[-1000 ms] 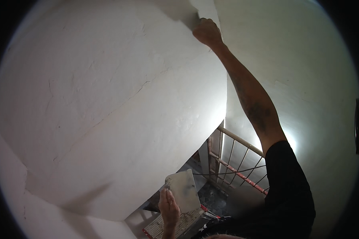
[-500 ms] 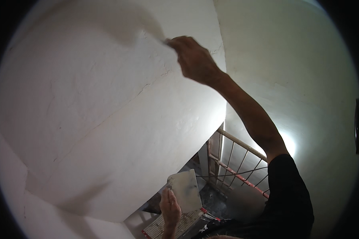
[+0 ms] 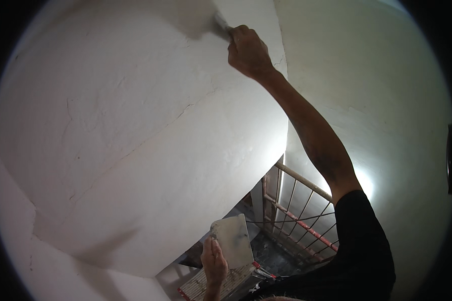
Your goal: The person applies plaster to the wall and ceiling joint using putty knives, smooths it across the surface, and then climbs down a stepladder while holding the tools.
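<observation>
My right arm is stretched up, and my right hand [image 3: 249, 54] is closed around a putty knife [image 3: 221, 21]. Its blade lies at the upper part of the white plastered wall surface [image 3: 150, 145]; blur and shadow hide whether it touches. Thin cracks run across that surface. Low in the view, my left hand [image 3: 214, 262] grips the side of a flat, pale rectangular board [image 3: 233, 241]. Dark smudges mark the board's face, and grey paste clings near its corner by my fingers.
Below my left hand is a ribbed, stained platform [image 3: 238, 282] with red edges. Behind it stands a metal railing [image 3: 304, 180], with a dark cable crossing it. A second plastered wall [image 3: 376, 100] meets the first at a corner; a dark object [image 3: 451, 160] is at far right.
My right hand has moved up with the putty knife, whose blade now shows more clearly. The left hand and the board have stayed in place.
</observation>
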Tool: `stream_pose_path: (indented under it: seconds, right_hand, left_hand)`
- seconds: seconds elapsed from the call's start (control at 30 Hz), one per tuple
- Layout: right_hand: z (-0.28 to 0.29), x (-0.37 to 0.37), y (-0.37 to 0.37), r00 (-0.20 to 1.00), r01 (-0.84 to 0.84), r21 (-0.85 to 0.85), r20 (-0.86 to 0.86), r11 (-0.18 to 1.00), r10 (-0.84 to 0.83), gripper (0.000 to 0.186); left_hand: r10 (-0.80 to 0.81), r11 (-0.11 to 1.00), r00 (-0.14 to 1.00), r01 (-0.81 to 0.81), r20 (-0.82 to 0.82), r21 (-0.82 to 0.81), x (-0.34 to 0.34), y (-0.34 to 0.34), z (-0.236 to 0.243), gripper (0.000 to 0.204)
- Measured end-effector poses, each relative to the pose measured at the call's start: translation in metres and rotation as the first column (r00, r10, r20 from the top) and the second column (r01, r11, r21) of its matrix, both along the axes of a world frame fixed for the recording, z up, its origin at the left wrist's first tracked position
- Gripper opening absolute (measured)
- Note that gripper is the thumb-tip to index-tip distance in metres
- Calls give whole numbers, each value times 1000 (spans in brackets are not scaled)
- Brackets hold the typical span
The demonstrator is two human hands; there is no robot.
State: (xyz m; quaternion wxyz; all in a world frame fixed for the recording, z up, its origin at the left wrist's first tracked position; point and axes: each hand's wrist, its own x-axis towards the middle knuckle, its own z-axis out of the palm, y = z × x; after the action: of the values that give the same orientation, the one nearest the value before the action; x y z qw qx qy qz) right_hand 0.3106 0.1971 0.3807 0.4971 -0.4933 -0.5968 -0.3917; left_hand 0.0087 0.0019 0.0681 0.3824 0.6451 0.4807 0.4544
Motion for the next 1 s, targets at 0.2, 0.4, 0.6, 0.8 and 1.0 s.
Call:
stream_pose_path:
  seconds: [0.2,0.4,0.6,0.8,1.0]
  right_hand:
    - [-34,-4,-26,945,-266,71,214,961,246,27]
    - [-56,79,-16,849,15,-250,-508,968,-144,29]
    - [-68,56,-4,880,12,-296,-450,955,-150,33]
    - [-91,9,-20,994,-106,-19,-35,994,106,41]
    - [-103,7,-49,897,-382,-130,186,915,401,46]
  left_hand:
    - [-1,1000,1000,1,31,12,2,-1,6,22]
    - [-44,997,998,42,38,58,2,0,0,24]
    - [-62,997,998,62,15,45,-1,3,1,24]
    - [-22,996,999,19,32,86,3,2,-3,19]
    - [0,994,999,-5,44,113,1,4,-6,19]
